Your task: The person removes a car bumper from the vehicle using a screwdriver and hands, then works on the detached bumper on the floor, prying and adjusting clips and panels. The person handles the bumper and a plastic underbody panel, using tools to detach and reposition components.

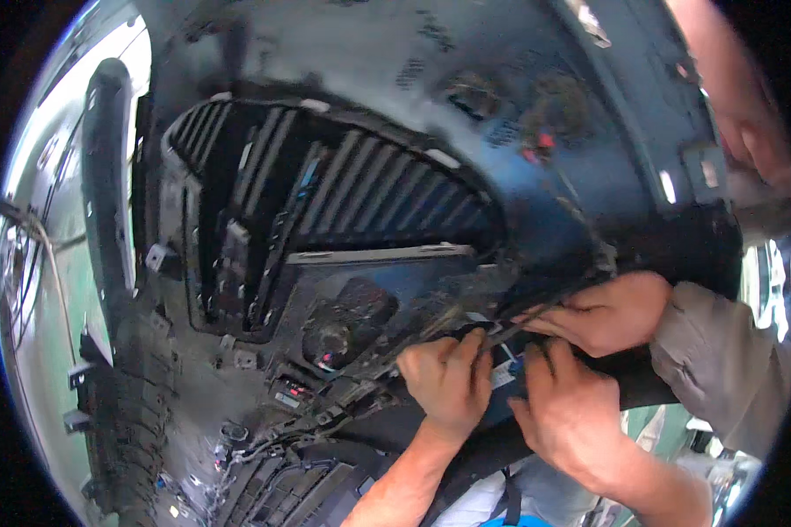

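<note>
A large dark car bumper, its inner side showing, fills most of the view. A black wiring harness runs across it from lower left toward the hands. My left hand is closed with curled fingers on the harness near the bumper's edge. Just to its right, my right hand has its fingers bent and pressed together at the same edge; what they grip is hidden. Between the two hands lies a small white label beside a blue spot. Another person's hand reaches in from the right, just beyond my right hand, its fingertips at the wiring.
A black slatted grille is set in the bumper. A round sensor mount and a connector sit left of my hands. The other person's grey sleeve takes up the right side. A green floor shows at the left.
</note>
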A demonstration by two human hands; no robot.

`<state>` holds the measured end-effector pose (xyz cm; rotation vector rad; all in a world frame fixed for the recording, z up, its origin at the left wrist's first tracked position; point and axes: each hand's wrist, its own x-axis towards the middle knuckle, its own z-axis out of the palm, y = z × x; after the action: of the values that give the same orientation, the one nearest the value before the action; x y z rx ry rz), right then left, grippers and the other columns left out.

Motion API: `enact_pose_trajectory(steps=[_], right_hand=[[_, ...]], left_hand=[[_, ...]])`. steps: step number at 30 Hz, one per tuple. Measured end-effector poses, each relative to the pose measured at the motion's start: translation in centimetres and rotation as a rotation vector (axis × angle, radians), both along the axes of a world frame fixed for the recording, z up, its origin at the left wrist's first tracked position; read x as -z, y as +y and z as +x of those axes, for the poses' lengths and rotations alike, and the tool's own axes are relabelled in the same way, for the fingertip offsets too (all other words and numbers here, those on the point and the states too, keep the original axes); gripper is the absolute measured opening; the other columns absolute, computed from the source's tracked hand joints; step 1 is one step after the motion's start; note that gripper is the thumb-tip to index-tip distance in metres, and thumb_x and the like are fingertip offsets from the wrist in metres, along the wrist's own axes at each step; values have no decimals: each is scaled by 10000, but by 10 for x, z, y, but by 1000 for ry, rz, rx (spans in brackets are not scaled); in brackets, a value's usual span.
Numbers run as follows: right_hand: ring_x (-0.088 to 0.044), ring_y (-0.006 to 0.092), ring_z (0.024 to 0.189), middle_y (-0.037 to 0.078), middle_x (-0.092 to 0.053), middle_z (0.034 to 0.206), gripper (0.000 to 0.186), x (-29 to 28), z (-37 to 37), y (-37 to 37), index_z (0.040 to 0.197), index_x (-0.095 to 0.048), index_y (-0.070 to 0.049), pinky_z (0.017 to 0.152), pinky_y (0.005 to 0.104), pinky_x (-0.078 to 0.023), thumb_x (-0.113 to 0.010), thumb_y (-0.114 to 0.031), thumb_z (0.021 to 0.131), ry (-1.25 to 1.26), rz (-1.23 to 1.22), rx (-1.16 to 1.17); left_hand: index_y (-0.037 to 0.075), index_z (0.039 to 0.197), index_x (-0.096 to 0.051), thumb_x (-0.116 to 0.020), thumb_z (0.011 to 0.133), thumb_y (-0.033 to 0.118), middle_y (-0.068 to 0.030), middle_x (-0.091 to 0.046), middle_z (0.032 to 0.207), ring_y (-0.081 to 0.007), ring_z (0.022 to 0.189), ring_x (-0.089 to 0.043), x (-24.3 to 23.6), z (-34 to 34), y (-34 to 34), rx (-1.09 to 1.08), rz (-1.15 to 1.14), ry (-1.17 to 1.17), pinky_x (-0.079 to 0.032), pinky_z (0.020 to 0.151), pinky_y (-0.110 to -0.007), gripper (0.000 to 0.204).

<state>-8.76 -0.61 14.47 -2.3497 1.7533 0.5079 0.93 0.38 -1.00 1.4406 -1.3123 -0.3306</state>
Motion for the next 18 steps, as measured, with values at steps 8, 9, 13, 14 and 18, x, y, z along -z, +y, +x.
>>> enact_pose_trajectory(steps=[8,9,13,14,18], right_hand=[[-561,162,551,12,-527,629,127,2,-16,6,761,-589,-86,511,317,-425,-646,-172,688,46,-243,-283],[-565,165,545,20,-552,634,135,4,-15,4,774,-606,-71,517,320,-429,-640,-180,702,53,-277,-282],[-575,166,544,30,-581,642,172,7,-20,-10,818,-638,-48,521,318,-433,-638,-190,722,58,-298,-292],[-576,165,546,31,-582,643,180,7,-24,-18,828,-643,-45,520,317,-433,-640,-191,723,27,-228,-299],[-584,163,552,35,-586,647,213,4,-50,-71,868,-662,-33,518,311,-433,-646,-194,730,-134,191,-292]], left_hand=[[83,1000,-732,-865,724,69,-117,-511,954,-289,889,-536,3,-4,0,-101,-2,-66,-445,755,-372,306],[74,982,-731,-863,732,68,-111,-504,951,-277,877,-527,3,-5,0,-124,9,-70,-440,738,-364,283],[62,983,-732,-869,732,64,-95,-472,945,-255,853,-500,2,-7,1,-124,1,-86,-421,716,-350,285],[60,984,-732,-870,731,62,-92,-466,943,-251,848,-495,2,-8,1,-128,0,-81,-417,713,-348,288],[59,998,-735,-867,738,60,-88,-459,944,-245,853,-497,3,-8,1,-132,-13,-55,-414,715,-345,292]])
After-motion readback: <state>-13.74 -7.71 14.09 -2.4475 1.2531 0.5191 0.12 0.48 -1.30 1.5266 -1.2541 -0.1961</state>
